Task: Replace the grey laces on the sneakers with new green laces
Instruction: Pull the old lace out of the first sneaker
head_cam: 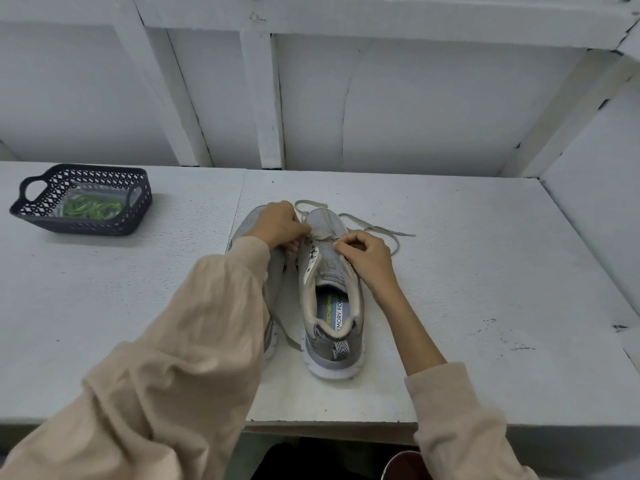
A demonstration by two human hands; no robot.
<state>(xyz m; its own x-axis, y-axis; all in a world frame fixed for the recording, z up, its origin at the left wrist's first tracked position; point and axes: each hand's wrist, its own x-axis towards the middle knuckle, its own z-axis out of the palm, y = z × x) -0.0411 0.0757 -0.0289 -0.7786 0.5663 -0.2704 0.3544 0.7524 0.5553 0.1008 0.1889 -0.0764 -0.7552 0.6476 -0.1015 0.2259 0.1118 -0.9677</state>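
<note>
Head view: left hand [282, 223] and right hand [363, 252], each grip pinched closed on the grey lace [374, 227] of the right sneaker [330, 306].

Open white tabletop [485, 271] runs from the grey sneakers [323, 342] toward 3 and 9 o'clock; a dark perforated plastic basket [86, 227] blocks 10 o'clock, a white panelled wall [415, 98] 12.

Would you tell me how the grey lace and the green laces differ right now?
The grey lace is threaded in a sneaker, ends trailing on the table; the green laces lie coiled in the basket. The left hand and right hand pinch the grey lace; the green laces lie untouched.
</note>
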